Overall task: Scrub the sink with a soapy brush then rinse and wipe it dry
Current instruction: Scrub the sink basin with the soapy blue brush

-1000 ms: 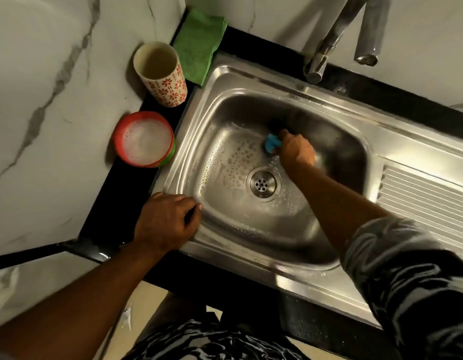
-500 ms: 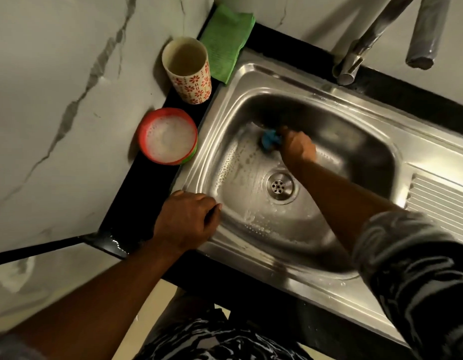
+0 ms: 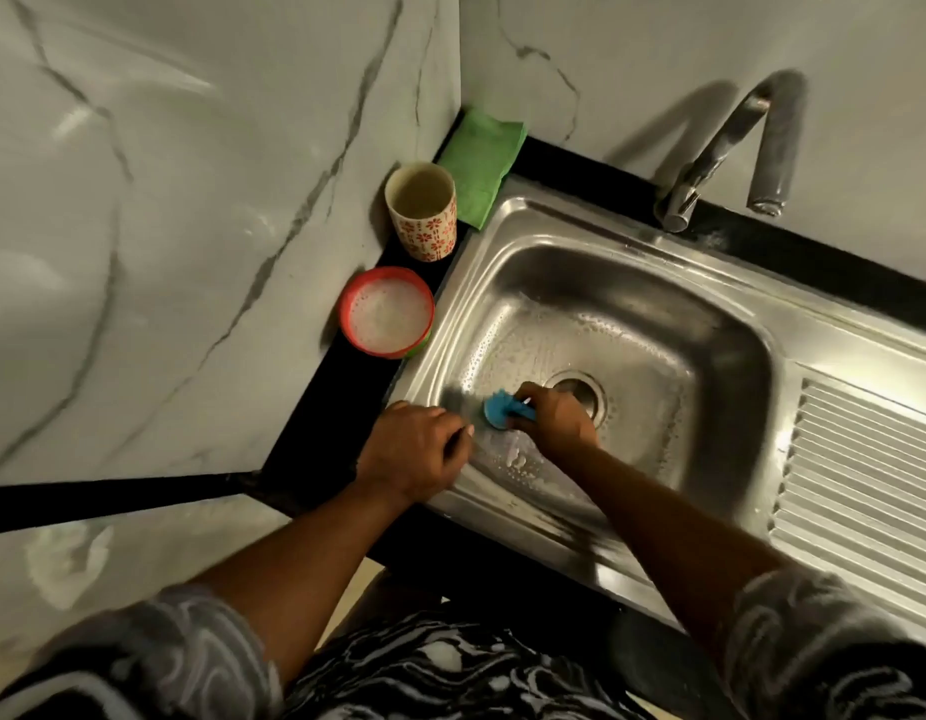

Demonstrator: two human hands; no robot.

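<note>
Right hand grips the blue brush in the soapy sink, near-left corner — bristles hidden, drain partly covered. Left hand clasps the sink rim, fingertips blurred. Black surface; marble-veined walls.

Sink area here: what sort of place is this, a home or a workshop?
Most likely a home kitchen. A stainless steel sink with a ribbed drainboard is set in a black counter, a tap stands behind it, and a flowered cup sits beside a bowl of soapy water.
</note>
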